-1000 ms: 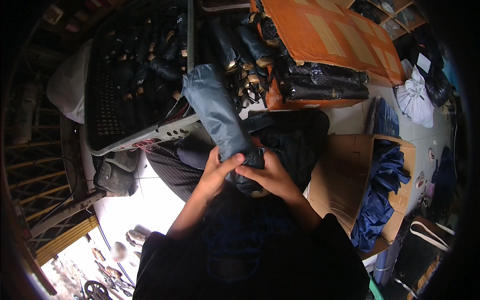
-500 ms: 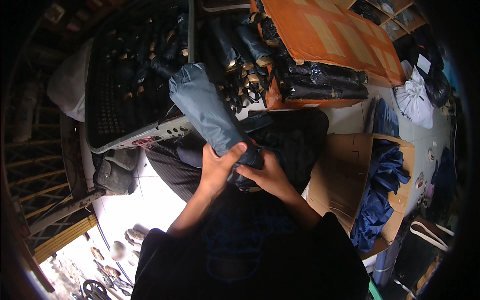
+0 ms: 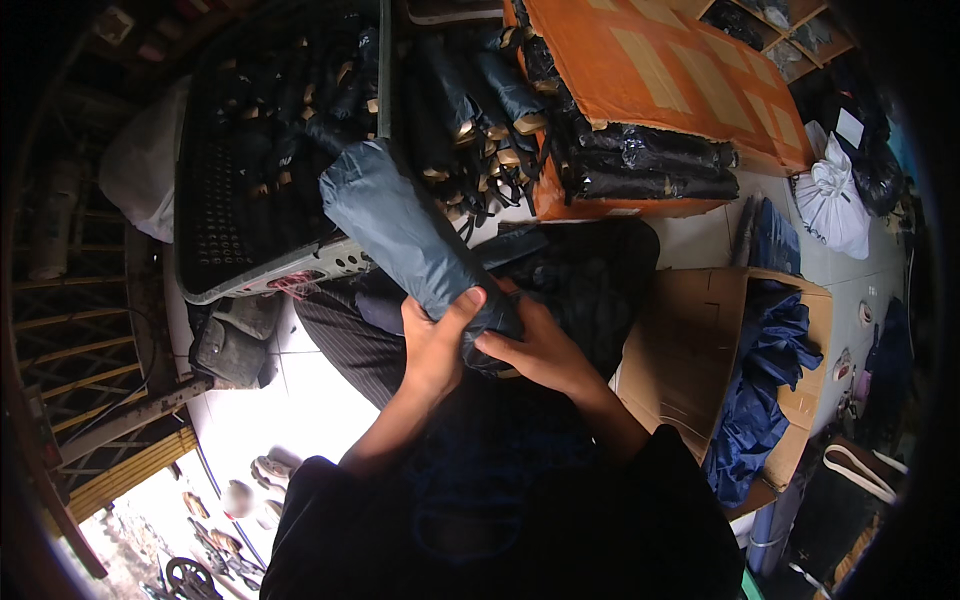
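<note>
A grey-blue folded umbrella slants up and to the left in front of me, its wider, loose cloth end away from me. My left hand is wrapped round its near part, thumb on top. Against the same near end, on the other side, presses my right hand, with the thumb across the cloth. The umbrella's near tip is partly hidden by my fingers. Below it, dark folded cloth bundles lie around my lap.
A dark plastic basket full of similar umbrellas stands at the far left. More umbrellas lie beside an orange carton holding black wrapped packs. To the right is an open cardboard box with navy cloth.
The umbrella's far end has swung left and slightly down. Both hands keep their hold on its near end.
</note>
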Demonstrator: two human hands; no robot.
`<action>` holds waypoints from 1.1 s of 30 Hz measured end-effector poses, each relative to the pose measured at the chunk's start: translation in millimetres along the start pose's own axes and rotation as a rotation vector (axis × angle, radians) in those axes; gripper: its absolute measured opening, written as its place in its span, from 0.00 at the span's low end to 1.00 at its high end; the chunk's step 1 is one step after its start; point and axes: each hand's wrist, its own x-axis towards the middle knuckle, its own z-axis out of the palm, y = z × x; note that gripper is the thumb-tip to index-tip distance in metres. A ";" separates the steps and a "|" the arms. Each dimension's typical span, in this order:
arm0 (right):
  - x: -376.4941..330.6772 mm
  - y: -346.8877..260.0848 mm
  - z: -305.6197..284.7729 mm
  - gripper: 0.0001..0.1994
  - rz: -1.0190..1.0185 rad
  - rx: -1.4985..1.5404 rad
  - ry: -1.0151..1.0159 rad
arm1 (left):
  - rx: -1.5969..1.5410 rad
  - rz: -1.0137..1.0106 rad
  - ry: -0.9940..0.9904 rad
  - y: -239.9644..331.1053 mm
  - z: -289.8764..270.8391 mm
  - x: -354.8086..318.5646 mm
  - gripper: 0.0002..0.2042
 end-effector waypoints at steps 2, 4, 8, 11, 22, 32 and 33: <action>-0.4 -4.1 -4.1 0.24 0.173 0.120 -0.099 | -0.020 -0.012 -0.064 9.1 4.1 1.8 0.13; -1.2 -5.3 -10.2 0.25 0.430 0.230 -0.265 | 0.009 -0.019 -0.099 14.7 8.5 1.1 0.12; -10.5 0.5 -1.5 0.19 0.266 0.188 -0.028 | 0.121 -0.011 -0.112 6.2 14.0 -3.0 0.13; -13.8 -9.9 0.3 0.17 0.221 0.193 0.085 | 0.099 -0.006 -0.103 4.1 21.7 -12.7 0.12; -9.8 -2.4 2.8 0.19 0.147 0.305 0.109 | 0.023 0.045 -0.296 -9.6 5.6 3.1 0.28; -6.0 1.6 -5.6 0.18 0.326 0.452 -0.084 | -0.111 -0.088 -0.422 4.5 6.4 23.3 0.22; -8.7 2.6 -1.9 0.18 0.342 0.445 -0.020 | -0.117 -0.073 -0.421 1.7 8.8 20.6 0.22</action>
